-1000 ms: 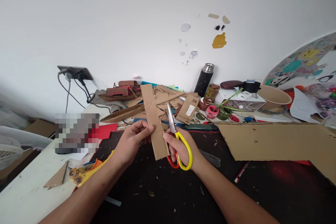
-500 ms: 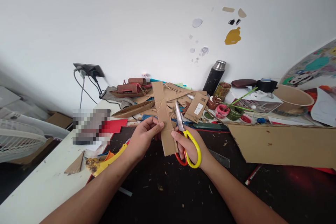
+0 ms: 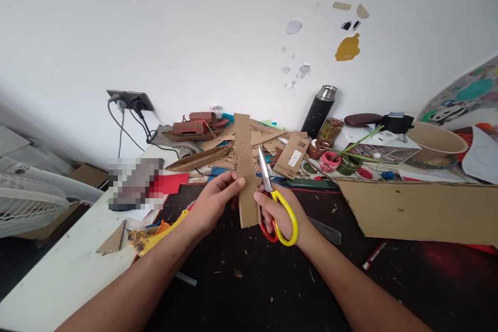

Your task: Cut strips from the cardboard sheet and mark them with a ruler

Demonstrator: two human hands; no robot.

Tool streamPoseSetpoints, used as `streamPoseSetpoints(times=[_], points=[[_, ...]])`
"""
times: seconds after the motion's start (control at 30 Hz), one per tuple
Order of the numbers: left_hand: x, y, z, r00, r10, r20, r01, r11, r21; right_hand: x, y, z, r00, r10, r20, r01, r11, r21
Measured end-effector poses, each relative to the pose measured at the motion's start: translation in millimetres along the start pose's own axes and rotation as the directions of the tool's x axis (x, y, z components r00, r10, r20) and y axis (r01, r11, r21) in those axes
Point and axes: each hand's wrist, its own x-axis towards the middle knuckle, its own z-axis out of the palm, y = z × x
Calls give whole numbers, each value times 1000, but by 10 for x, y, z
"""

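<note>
A long strip of brown cardboard (image 3: 246,161), creased across its middle, stands nearly upright in front of me. My left hand (image 3: 218,198) pinches its left edge, thumb on the near face. On the other edge, the thumb of my right hand (image 3: 282,212) presses the strip low down. That same hand also carries a pair of scissors (image 3: 268,179) with one yellow and one red handle; the blades look closed and point up, just right of the strip. Behind the strip lies a heap of cardboard scraps (image 3: 266,137). The right fingers are partly hidden by handles and cardboard.
A brown model boat (image 3: 192,131) and a cardboard hull (image 3: 200,158) sit at the back left. Paint jars (image 3: 330,161) and a black flask (image 3: 319,111) stand back right. A large cardboard sheet (image 3: 424,212) lies right. A yellow-handled tool (image 3: 155,238) rests left.
The cardboard strip has turned slightly clockwise, its top end shifting right, so it stands more upright. Both hands keep their hold, and the scissors have barely moved.
</note>
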Motion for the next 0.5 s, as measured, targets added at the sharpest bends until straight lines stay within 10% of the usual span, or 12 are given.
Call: streamPoseSetpoints(times=[0.27, 0.5], points=[[49, 9, -77, 987, 130, -98, -121, 989, 86, 12, 41, 10, 1000, 7, -24, -6, 1000, 23], [-372, 562, 23, 871, 437, -226, -403, 897, 183, 36, 29, 9, 999, -3, -53, 8, 997, 83]])
